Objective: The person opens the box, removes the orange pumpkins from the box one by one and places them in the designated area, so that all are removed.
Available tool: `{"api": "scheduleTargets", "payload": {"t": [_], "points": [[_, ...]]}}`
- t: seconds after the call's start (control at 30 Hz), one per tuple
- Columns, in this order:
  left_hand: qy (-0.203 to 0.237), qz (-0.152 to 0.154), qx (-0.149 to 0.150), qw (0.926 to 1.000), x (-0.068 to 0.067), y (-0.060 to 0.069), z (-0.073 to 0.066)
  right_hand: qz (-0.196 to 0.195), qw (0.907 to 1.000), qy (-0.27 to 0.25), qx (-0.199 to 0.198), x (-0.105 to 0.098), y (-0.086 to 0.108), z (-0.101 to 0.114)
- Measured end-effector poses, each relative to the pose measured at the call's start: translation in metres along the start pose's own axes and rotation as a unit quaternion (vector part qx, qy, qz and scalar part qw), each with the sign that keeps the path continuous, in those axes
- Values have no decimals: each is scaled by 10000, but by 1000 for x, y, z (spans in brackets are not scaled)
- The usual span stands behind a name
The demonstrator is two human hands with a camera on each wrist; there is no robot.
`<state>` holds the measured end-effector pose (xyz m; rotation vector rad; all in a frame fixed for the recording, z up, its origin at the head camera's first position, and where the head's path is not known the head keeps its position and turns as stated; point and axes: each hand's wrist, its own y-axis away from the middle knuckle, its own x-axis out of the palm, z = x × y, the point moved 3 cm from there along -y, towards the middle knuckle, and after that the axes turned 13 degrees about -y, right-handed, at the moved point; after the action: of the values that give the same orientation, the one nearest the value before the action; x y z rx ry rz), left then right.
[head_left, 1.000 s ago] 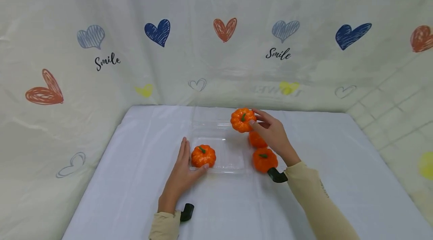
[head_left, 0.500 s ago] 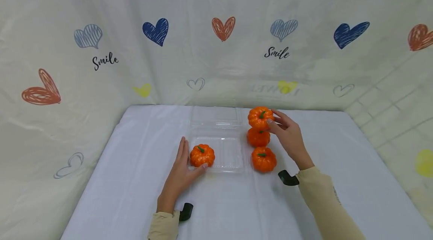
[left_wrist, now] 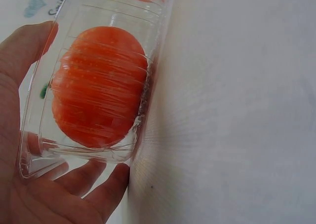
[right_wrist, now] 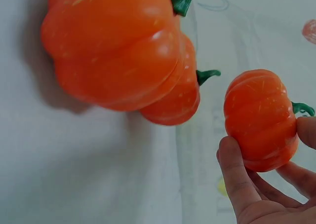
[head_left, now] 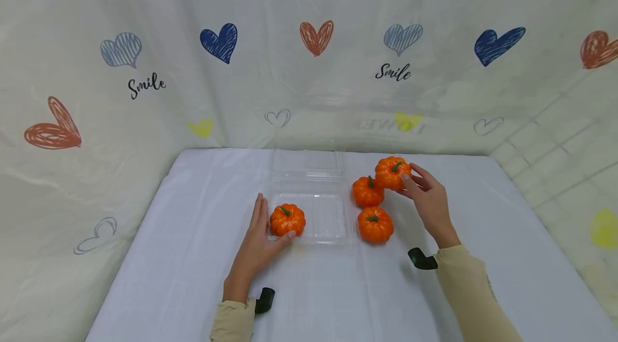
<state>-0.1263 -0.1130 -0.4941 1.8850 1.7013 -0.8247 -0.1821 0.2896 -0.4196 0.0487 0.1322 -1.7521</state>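
Note:
My right hand [head_left: 429,198] pinches a small orange toy pumpkin [head_left: 392,172] with a green stem, above the table at the right. Below it and to its left, two more pumpkins stand on the cloth: a back pumpkin [head_left: 367,192] and a front pumpkin [head_left: 375,225]. A clear plastic box [head_left: 324,240] lies open in the middle, with one pumpkin [head_left: 287,220] in its front left corner. Around that corner my left hand [head_left: 257,248] holds the box, thumb at the front rim and fingers along the left side. The left wrist view shows the boxed pumpkin [left_wrist: 98,88] through the clear wall.
The box's clear lid [head_left: 306,162] is folded back toward the wall. A white cloth [head_left: 193,213] covers the table. Behind it hangs a pale curtain [head_left: 270,79] printed with hearts.
My right hand has carried its pumpkin rightward from the box's back right corner, past the two standing pumpkins. The back pumpkin has tilted slightly, its stem now more upright. My left hand stays put.

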Motion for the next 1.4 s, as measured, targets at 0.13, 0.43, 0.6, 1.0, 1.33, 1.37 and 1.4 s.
{"api": "scheduleTargets", "payload": {"t": [0.13, 0.43, 0.6, 1.0, 1.33, 1.37, 1.4], "points": [[10, -8, -5, 10000, -1, 0, -1, -94, 9998, 124, 85, -8, 0, -7], [3, 11, -70, 10000, -1, 1, 0, -292, 9965, 426, 660, -21, 3, -28], [0, 9, -50, 10000, -1, 1, 0, -413, 9936, 415, 969, -24, 4, -38], [-12, -41, -4, 10000, 0, 1, 0, -320, 9854, 659, 1535, -27, 7, -52], [43, -30, 32, 10000, 0, 0, -1, -217, 9882, 619, 1384, -26, 6, -57], [44, -27, 30, 10000, 0, 0, -1, -258, 9881, 598, 1392, -26, 6, -57], [41, -25, 28, 10000, 0, 0, 0, -290, 9879, 582, 1405, -26, 6, -58]]}}
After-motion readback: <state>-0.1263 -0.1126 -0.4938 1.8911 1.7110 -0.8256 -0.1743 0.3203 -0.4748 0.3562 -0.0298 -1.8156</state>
